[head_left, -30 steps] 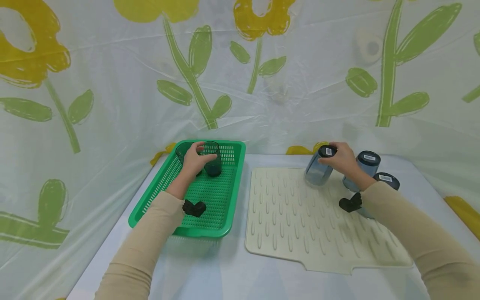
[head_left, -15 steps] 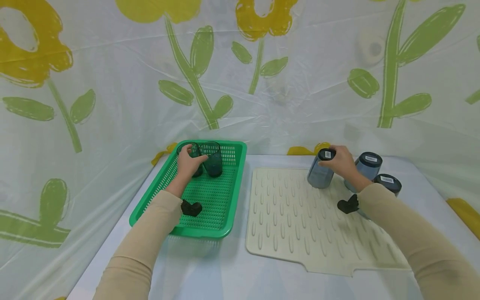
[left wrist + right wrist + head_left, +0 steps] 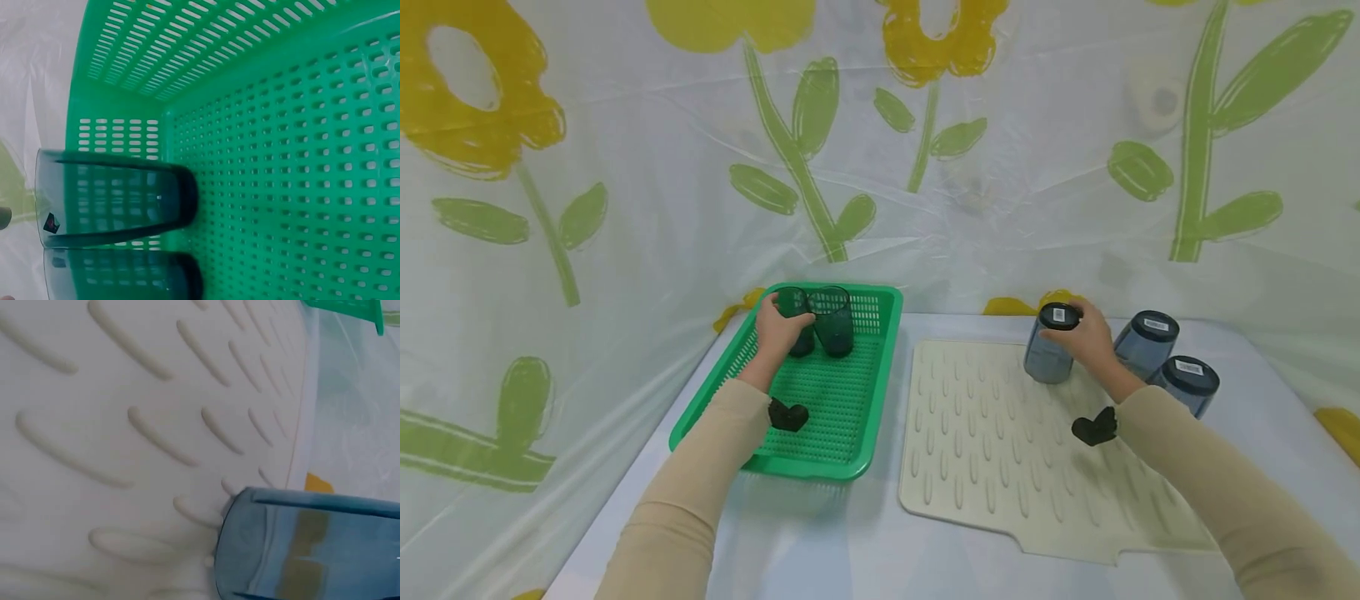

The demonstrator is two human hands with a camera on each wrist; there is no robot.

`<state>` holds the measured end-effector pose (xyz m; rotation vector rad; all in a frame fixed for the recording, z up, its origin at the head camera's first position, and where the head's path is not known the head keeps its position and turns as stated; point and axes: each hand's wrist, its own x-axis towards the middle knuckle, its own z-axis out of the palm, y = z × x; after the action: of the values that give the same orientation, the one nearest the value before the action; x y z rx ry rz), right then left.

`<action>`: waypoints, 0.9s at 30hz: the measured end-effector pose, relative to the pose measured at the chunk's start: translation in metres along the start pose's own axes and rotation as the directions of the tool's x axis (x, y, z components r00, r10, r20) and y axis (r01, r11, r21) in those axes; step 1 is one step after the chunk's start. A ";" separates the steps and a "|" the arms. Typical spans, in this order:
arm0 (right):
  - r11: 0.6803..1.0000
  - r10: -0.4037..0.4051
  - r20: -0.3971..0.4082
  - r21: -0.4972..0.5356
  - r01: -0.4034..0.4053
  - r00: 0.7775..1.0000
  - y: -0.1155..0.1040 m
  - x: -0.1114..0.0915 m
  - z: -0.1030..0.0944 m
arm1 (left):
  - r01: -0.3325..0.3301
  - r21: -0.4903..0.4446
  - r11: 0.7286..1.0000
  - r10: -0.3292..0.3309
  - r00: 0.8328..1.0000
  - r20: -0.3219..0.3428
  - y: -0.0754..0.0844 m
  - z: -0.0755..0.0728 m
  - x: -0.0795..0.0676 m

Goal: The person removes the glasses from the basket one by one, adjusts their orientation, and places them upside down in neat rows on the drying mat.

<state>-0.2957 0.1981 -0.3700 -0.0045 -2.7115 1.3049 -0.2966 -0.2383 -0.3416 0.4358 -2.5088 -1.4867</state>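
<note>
In the head view, my left hand (image 3: 777, 333) hovers over the left of two dark drinking glasses, thumb and fingers spread near its rim. The left glass (image 3: 128, 275) and the right glass (image 3: 119, 200) stand upright side by side at the far end of a green basket (image 3: 275, 144). Only two fingertips show at the left wrist view's edge, apart from the rims. My right hand (image 3: 1088, 333) grips an upside-down blue-grey glass (image 3: 1049, 357) near its labelled base. In the right wrist view this glass (image 3: 312, 547) has its mouth down at the ribbed drying mat (image 3: 144, 487).
Two more upturned glasses stand to the right, the farther glass (image 3: 1142, 346) and the nearer glass (image 3: 1187, 385), partly behind the right arm. The cream drying mat (image 3: 970, 442) lies beside the basket on a white table (image 3: 797, 533). A flowered curtain (image 3: 1000, 208) hangs behind.
My left hand has moved left, its thumb away from the right glass in the basket. The glass in my right hand has turned from tilted to nearly upright on the mat. The head view has shifted slightly.
</note>
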 end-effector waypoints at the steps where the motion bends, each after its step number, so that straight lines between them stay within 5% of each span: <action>1: 1.000 0.009 -0.007 0.013 -0.009 1.000 0.000 -0.001 0.001 | 0.005 -0.010 1.000 -0.005 1.000 -0.006 -0.001 0.000 0.001; 11: 0.992 0.074 -0.042 0.106 -0.069 0.996 0.003 -0.002 0.007 | 0.040 -0.020 0.999 -0.042 0.995 -0.091 -0.014 -0.005 0.008; 27: 0.989 0.095 -0.073 0.121 -0.086 0.993 -0.004 -0.028 0.002 | 0.103 -0.049 0.993 -0.104 0.994 -0.017 -0.029 -0.011 0.020</action>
<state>-0.2677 0.1926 -0.3713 -0.1660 -2.5924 1.4559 -0.3081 -0.2674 -0.3618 0.5779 -2.4643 -1.5687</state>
